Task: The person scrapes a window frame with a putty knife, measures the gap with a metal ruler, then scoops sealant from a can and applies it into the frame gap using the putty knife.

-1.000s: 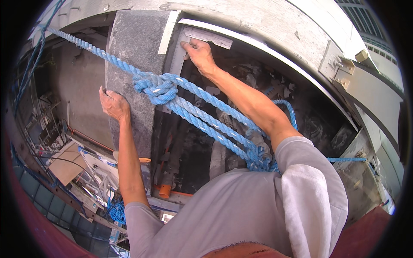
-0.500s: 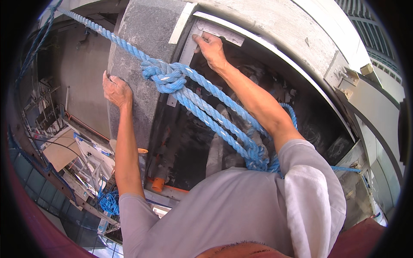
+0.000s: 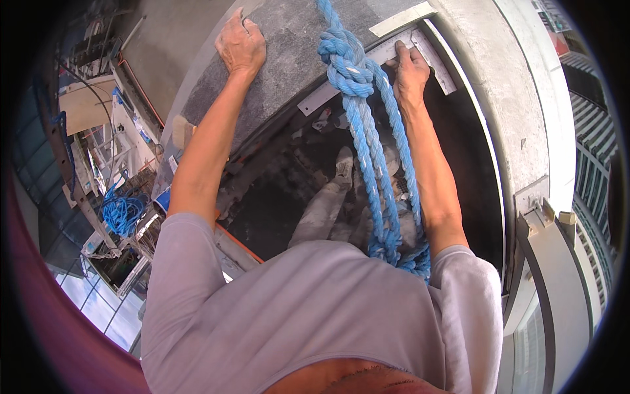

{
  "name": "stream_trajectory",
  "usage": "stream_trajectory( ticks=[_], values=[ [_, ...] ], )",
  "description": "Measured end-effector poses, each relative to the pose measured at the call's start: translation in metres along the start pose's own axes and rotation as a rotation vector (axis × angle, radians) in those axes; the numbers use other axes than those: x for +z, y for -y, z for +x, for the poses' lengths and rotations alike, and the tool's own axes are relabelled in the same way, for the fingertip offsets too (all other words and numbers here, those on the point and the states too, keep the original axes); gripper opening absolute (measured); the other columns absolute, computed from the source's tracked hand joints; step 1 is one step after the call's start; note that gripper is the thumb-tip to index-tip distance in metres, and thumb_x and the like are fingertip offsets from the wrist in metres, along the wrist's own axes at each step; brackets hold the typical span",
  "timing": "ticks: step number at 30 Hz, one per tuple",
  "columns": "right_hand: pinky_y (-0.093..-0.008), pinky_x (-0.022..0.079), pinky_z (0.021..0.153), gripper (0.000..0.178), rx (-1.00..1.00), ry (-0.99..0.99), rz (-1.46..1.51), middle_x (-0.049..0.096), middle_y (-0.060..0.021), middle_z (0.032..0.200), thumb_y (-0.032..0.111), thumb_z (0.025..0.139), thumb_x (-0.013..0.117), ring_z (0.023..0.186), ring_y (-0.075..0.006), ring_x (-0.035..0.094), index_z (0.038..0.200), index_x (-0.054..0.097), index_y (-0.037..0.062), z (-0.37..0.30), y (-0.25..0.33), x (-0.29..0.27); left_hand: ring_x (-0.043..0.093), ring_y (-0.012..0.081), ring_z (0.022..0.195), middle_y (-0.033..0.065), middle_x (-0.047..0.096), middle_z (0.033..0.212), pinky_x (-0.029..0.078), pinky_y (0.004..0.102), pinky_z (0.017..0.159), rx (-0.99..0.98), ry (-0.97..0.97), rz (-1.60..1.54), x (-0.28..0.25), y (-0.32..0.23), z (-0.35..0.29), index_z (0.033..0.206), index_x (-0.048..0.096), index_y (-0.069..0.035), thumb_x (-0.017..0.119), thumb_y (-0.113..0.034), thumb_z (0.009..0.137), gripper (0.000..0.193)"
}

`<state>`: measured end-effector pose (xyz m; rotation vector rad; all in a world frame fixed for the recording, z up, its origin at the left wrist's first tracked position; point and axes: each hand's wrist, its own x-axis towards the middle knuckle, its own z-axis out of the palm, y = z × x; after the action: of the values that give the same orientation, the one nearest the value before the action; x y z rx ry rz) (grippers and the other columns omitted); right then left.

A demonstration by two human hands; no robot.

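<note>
My right hand [image 3: 412, 71] pinches a flat metal carpenter's square [image 3: 384, 55] near its corner, with fingers bent over it. The L-shaped square lies in the corner of the dark opening's frame, one arm along the slab side, the other along the pale curved edge. My left hand [image 3: 241, 43] rests on the outer edge of a grey stone slab [image 3: 282, 59], fingers loosely bent and partly apart, holding nothing loose. A thick blue rope [image 3: 346, 62], knotted in front of the slab, runs down in several strands between my arms toward my body.
Below me is a dark, dusty opening [image 3: 262, 226] with my legs and a shoe [image 3: 344, 164] in it. A pale strip [image 3: 402, 20] lies on the slab beside the square. At left are a coiled blue rope [image 3: 123, 211] and clutter; at right, a metal bracket [image 3: 535, 197].
The view has turned, so the slab, opening and rope have swung round in it. My right hand stays at the square's corner, and my left hand remains at the slab's outer edge.
</note>
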<state>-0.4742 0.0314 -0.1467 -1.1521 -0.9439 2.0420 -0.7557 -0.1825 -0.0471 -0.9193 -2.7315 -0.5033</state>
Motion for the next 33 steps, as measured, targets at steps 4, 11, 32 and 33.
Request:
stream_trajectory(
  ticks=[4,11,32,33],
  values=[
    [-0.0288,0.055,0.068,0.024,0.006,-0.044,-0.063,0.068,-0.0050,0.081,0.017,0.105,0.078,0.067,-0.0137,0.063,0.089,0.073,-0.0003,-0.007,0.010,0.007,0.060,0.0380,0.142,0.0211,0.069,0.146,0.031,0.0575,0.127,-0.029,0.016,0.004,-0.004,-0.007,0.001,0.156,0.058,-0.008,0.049,-0.033,0.111,0.052],
    [-0.0282,0.051,0.065,0.026,-0.017,-0.032,-0.102,0.067,-0.0040,0.080,0.022,0.104,0.079,0.068,-0.0131,0.064,0.090,0.074,0.0006,-0.001,0.007,0.003,0.060,0.0393,0.141,0.0215,0.069,0.146,0.034,0.0583,0.124,-0.017,0.009,0.022,0.003,-0.005,0.004,0.156,0.059,-0.008,0.051,-0.032,0.110,0.052],
    [-0.0300,0.048,0.067,0.026,-0.034,-0.031,0.017,0.070,-0.0059,0.076,0.021,0.103,0.079,0.066,-0.0159,0.067,0.089,0.074,-0.0006,0.001,-0.002,0.002,0.060,0.0387,0.141,0.0214,0.069,0.146,0.032,0.0575,0.126,-0.009,-0.007,0.008,0.000,-0.009,0.004,0.155,0.059,-0.008,0.051,-0.033,0.110,0.052],
    [-0.0301,0.048,0.066,0.027,-0.045,-0.032,-0.002,0.070,-0.0058,0.076,0.022,0.103,0.079,0.065,-0.0154,0.067,0.089,0.074,-0.0008,0.001,0.000,0.003,0.060,0.0387,0.141,0.0215,0.069,0.146,0.032,0.0576,0.126,-0.023,0.009,0.008,-0.002,-0.009,0.003,0.156,0.058,-0.008,0.051,-0.032,0.110,0.052]
  ],
)
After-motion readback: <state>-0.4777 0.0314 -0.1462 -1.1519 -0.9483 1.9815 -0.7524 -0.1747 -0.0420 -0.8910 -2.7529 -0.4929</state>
